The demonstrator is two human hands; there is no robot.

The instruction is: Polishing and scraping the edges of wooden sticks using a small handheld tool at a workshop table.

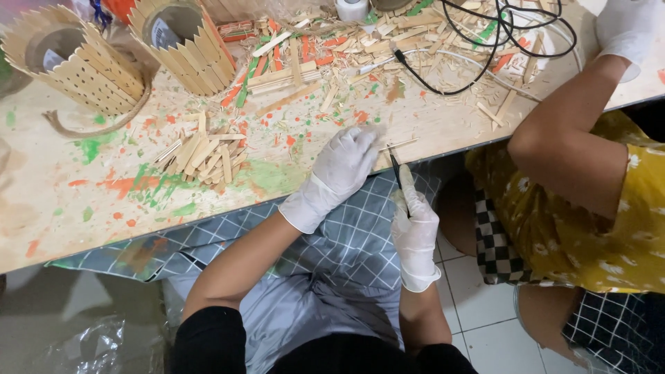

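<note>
My left hand [348, 161], in a white glove, presses down on a thin wooden stick [398, 144] lying at the front edge of the paint-stained wooden table [62, 208]. My right hand [414, 223], also gloved, grips a dark-bladed cutter [395, 168] whose tip meets the stick just right of my left fingers. A pile of short cut stick pieces [202, 155] lies to the left of my left hand.
Two round holders clad in sticks [76, 59] [183, 41] stand at the back left. Loose plain and coloured sticks [325, 48] and a black cable [485, 41] litter the back. Another person in a yellow top [589, 215] sits at right, gloved hand [627, 28] on the table.
</note>
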